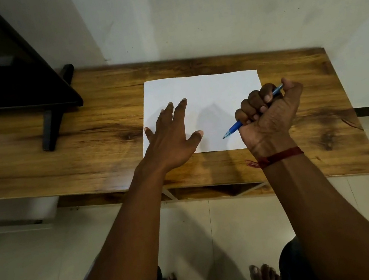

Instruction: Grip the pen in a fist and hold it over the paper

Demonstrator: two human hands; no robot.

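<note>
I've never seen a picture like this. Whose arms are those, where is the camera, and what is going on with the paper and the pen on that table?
There is no machine here: the arms belong to a person, and the one picture comes from a wide-angle camera worn on that person's head, looking forward and down. That is why you also see bare feet on the tiled floor at the bottom.

In front stands a wooden table against a pale wall. On it lies a blank white sheet of paper. The left hand lies flat with fingers spread on the sheet's left part. The right hand, with a red thread round its wrist, grips a blue pen in a closed fist, tip pointing down-left over the paper; whether the tip touches it is hard to tell. At the far left stands a dark piece of furniture.
</note>
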